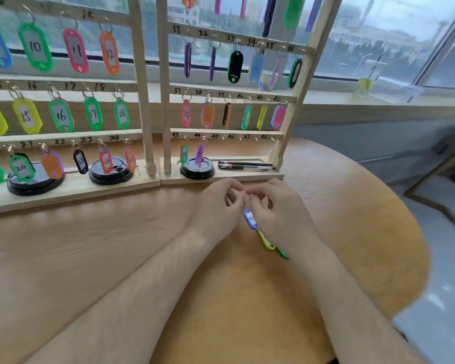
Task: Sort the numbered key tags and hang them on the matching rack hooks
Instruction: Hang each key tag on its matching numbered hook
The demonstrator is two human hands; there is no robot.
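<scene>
Black lid on wooden rack

Round wooden table, wide window, pale sill, daylight

Both bare forearms angle in from the near edge of the light wooden table and converge. Left hand and right hand curl knuckles-up, fingertips meeting. The right pinches the top of a blue plastic key tag; the left's grip is hidden.
</scene>
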